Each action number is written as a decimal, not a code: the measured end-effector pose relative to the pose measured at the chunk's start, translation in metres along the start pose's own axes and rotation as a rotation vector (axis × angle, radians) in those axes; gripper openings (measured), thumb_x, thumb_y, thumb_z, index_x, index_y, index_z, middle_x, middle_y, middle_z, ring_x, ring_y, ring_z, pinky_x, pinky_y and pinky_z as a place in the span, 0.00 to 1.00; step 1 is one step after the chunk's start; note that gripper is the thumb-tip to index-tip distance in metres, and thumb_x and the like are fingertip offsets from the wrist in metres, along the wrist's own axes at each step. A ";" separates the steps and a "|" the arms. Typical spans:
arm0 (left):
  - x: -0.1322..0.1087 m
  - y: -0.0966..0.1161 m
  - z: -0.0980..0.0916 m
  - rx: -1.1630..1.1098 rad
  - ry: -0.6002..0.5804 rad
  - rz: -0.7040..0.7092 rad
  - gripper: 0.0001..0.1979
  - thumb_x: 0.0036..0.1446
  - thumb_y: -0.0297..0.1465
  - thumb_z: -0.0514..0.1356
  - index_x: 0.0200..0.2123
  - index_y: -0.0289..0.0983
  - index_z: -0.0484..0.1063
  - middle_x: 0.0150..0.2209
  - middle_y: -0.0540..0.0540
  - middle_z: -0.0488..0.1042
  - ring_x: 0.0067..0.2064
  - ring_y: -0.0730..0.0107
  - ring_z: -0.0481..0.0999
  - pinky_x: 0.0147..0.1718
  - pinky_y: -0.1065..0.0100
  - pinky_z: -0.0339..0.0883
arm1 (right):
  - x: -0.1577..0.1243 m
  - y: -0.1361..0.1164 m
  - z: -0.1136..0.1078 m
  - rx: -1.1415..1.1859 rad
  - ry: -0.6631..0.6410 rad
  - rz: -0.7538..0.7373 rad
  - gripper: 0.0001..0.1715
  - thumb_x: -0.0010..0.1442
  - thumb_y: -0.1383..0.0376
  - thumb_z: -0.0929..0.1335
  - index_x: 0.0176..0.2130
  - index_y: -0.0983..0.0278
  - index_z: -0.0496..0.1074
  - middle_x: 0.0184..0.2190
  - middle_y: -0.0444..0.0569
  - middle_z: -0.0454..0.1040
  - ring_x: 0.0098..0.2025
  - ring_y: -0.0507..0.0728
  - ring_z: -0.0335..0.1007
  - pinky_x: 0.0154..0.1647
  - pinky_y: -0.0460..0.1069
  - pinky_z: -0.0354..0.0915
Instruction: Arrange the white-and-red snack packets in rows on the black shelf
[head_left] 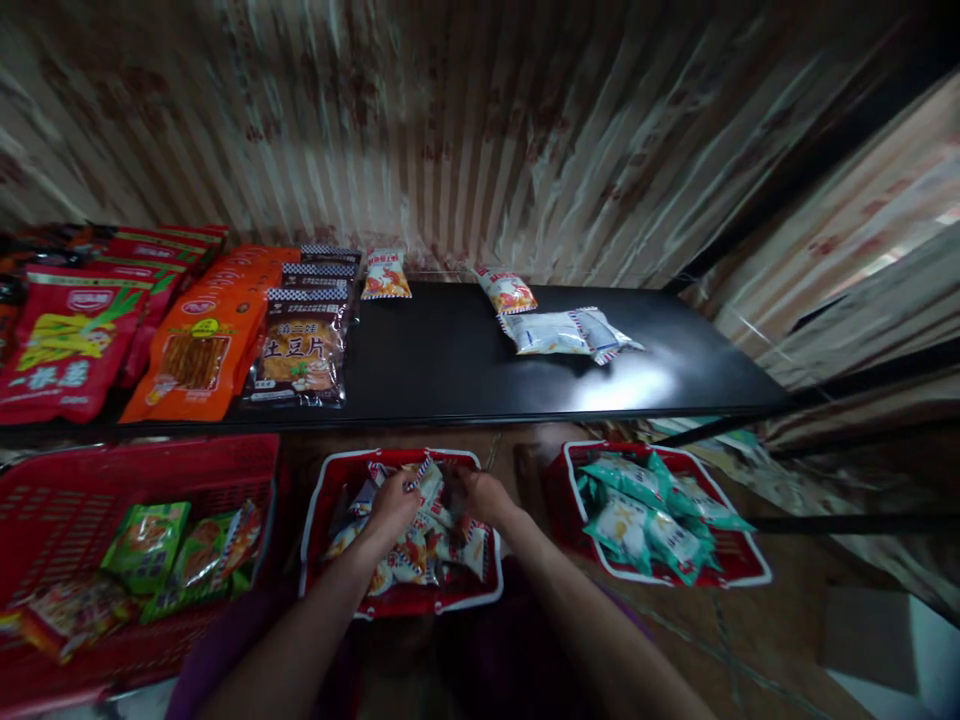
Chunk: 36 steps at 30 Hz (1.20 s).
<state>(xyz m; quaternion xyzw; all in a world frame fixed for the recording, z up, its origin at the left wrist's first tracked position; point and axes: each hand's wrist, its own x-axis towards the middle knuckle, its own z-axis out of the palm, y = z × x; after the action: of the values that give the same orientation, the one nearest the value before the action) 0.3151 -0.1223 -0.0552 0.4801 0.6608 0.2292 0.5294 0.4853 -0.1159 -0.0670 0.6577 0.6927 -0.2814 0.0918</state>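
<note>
Both my hands are down inside the middle red basket (311, 520), which has a white rim and holds several small white-and-orange snack bags (409, 555). At the basket's left-centre, my left hand (396, 503) has its fingers closed at the edge of a snack bag with a striped end seam. My right hand (486, 498) reaches in at the right side, among the bags; its fingertips are dark and partly hidden, so its grip does not show. Above the basket, two white-and-orange snack bags, one standing (386, 275) and one leaning (507, 291), are on the black shelf (427, 370).
Two white bags (551, 333) lie on the shelf's right part. Brown potato-chip packs (296, 350), orange packs (191, 350) and red packs (75, 345) stand left. A large red basket (60, 500) is lower left; a basket with green-white bags (637, 520) is right.
</note>
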 end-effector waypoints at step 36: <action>-0.035 0.116 -0.048 -0.703 -0.025 0.318 0.22 0.51 0.40 0.62 0.46 0.36 0.65 0.37 0.43 0.77 0.34 0.64 0.77 0.32 0.67 0.70 | -0.048 -0.044 -0.118 1.297 0.089 -0.491 0.25 0.49 0.52 0.72 0.42 0.62 0.68 0.38 0.47 0.75 0.39 0.56 0.71 0.41 0.51 0.66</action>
<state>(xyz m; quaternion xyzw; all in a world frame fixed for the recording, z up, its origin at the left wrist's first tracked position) 0.3158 -0.0926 0.0721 0.3685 0.4524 0.5153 0.6277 0.4777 -0.0953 0.0662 0.4147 0.5164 -0.6241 -0.4145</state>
